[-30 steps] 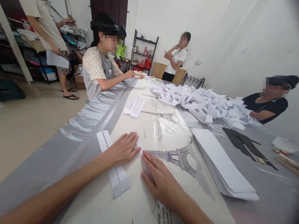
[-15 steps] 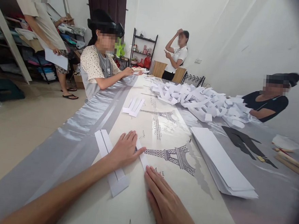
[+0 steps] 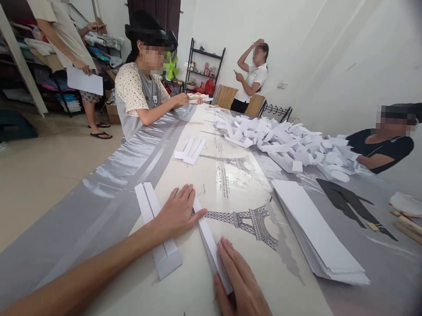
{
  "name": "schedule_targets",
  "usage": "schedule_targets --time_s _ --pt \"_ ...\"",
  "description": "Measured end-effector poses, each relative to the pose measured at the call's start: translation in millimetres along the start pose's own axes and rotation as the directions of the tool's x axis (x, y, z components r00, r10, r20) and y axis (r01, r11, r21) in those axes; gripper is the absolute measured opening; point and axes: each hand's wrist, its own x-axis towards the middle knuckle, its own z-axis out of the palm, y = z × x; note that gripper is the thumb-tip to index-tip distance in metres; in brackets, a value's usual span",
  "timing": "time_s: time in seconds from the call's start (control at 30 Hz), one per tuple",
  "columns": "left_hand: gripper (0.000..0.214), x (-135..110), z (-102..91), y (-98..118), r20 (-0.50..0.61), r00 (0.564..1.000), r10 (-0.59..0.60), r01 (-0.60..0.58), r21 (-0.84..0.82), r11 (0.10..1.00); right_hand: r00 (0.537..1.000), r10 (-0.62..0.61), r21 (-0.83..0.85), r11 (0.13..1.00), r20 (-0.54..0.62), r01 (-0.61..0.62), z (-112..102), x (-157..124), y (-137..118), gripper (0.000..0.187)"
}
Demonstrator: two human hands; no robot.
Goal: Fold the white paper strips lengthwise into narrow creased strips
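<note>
A narrow folded strip of white paper (image 3: 210, 242) lies slantwise on the printed table cover (image 3: 139, 297). My left hand (image 3: 178, 211) is spread flat over the strip's far end, pressing it down, fingers stretched and thumb apart. At its near end, my right hand (image 3: 243, 288) rests with long, straight fingers against the right edge; its thumb is partly hidden near the strip's end. Left of these, under my left forearm, is another folded white paper piece (image 3: 145, 199) with a slit down its length. Farther up lie some small folded paper strips (image 3: 190, 149).
A stack of white paper (image 3: 310, 227) lies to the right. Behind it spreads a big heap of folded papers (image 3: 280, 139). A dark flat item (image 3: 341, 201) and wooden sticks (image 3: 415, 227) are at far right. One person (image 3: 139, 90) handles paper at left; another (image 3: 381, 146) sits at right.
My right hand has slid toward me and right along the strip, uncovering more of it. My left hand stays on the far end. The view has shifted slightly.
</note>
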Motion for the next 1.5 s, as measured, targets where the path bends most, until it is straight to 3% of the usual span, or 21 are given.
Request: schedule_targets --time_s 0.5,1.2,1.27,1.37,1.5 --pt "0.070 0 -2.0 -1 0.000 1.000 0.010 -0.010 0.005 1.000 0.972 -0.224 -0.084 0.970 0.066 0.229 -6 -2 7 0.072" --pt "0.071 0 -6.7 -6 0.002 0.999 0.033 -0.033 -0.016 0.999 0.950 -0.263 -0.132 0.949 0.170 0.287 -17 -2 12 0.082" --pt "0.071 1 -8.2 -5 0.027 0.999 0.020 -0.020 -0.008 1.000 0.947 -0.265 -0.136 0.947 0.179 0.291 -21 -1 12 0.076" --pt "0.068 1 -9.1 -4 0.048 0.999 0.003 -0.003 -0.006 1.000 0.937 -0.266 -0.091 0.952 0.226 0.292 -32 9 10 0.054" --pt "0.066 0 -8.2 -3 0.023 1.000 0.001 -0.001 -0.025 1.000 0.918 -0.210 -0.023 0.973 0.337 0.231 -44 41 4 0.025"
